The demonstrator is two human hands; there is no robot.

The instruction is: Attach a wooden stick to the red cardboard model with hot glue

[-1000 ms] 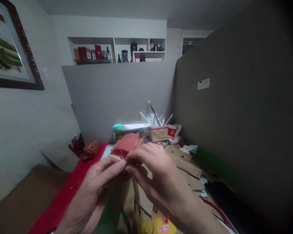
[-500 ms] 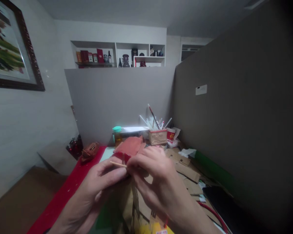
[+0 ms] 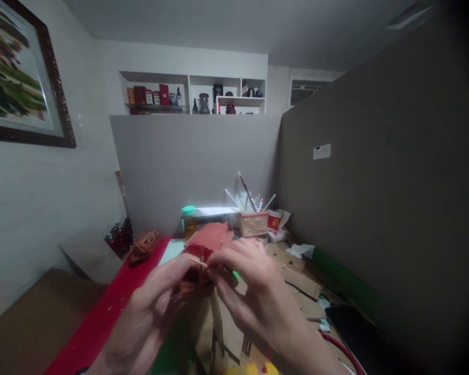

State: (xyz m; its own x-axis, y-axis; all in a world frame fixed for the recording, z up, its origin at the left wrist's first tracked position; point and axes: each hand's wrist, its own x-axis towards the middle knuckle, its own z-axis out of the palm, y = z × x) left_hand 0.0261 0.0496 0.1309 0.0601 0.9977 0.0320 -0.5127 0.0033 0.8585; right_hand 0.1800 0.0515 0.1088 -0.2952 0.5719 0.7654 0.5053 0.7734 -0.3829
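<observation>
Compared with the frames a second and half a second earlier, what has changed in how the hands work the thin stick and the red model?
The thin stick shows less: it stuck out leftward between the fingertips, now only a short tip shows at the red model. The left hand has curled closer under it. The right hand still pinches at the same spot. The pen holder and the cardboard scraps have not moved on the desk; only the view tilted slightly.
</observation>
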